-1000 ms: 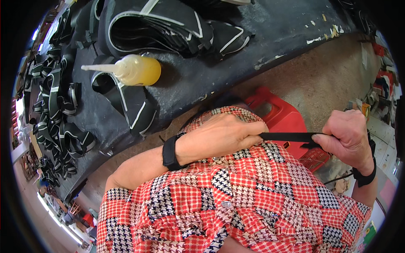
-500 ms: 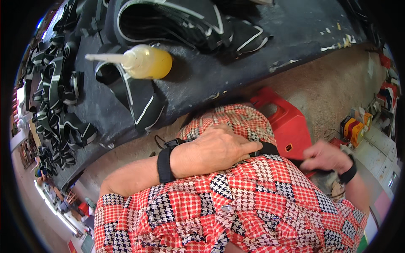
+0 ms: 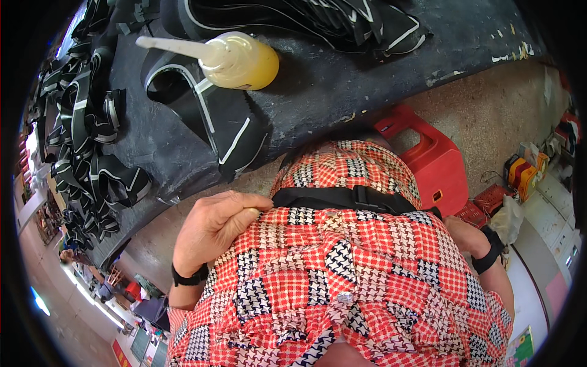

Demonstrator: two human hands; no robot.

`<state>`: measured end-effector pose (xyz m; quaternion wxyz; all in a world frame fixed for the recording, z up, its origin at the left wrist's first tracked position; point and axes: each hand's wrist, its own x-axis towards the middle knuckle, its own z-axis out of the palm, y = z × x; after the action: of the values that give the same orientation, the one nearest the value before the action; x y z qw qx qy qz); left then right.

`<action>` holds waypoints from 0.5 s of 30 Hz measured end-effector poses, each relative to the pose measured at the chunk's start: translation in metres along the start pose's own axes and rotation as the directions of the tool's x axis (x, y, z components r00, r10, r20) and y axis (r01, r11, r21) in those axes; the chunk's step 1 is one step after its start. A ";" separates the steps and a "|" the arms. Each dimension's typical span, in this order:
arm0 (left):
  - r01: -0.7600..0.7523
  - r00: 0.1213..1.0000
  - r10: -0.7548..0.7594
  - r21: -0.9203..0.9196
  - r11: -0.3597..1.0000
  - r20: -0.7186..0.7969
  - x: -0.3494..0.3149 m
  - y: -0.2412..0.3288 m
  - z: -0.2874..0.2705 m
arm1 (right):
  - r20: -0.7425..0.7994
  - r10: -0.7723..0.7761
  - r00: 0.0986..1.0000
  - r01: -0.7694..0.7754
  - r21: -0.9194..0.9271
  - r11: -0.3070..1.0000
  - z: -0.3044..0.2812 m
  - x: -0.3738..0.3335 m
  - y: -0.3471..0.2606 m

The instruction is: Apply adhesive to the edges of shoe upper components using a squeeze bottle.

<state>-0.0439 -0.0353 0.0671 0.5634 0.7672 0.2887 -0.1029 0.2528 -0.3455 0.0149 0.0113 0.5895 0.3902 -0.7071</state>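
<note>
A black waist belt with a plastic buckle runs across the front of my red, black and white checked shirt. At the belt's left end my left hand is closed, thumb and fingers pinched together. Whether belt or shirt cloth lies between them I cannot tell. My right hand is at the right side of my waist, close to the belt's other end, with its fingers hidden. Both wrists wear black bands.
On the dark worktable ahead stands a bottle of yellow liquid with a long nozzle. Black strips with pale edging lie around it, more heaped at the left. A red plastic stool is beside me at the right.
My left hand has moved left from the front of my waist to the belt's left end, uncovering the buckle. My right hand has come in against my right side.
</note>
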 end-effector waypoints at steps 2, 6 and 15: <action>0.140 0.989 -0.145 -0.113 0.984 -0.030 -0.010 -0.006 0.008 | -0.148 0.080 0.986 -0.091 -0.074 0.993 0.005 0.001 0.004; 0.285 0.944 -0.328 -0.557 0.780 0.025 -0.020 -0.026 0.027 | -0.397 -0.190 0.898 0.275 0.170 0.946 0.036 0.004 -0.004; 0.265 0.954 -0.269 -0.803 0.534 0.136 -0.029 -0.064 0.039 | -0.385 0.206 0.900 -0.138 0.197 0.971 0.074 0.038 0.000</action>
<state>-0.0965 -0.0685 0.0159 0.8285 0.3703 0.4181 -0.0420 0.1799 -0.3706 -0.0170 -0.0558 0.7535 0.2705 -0.5966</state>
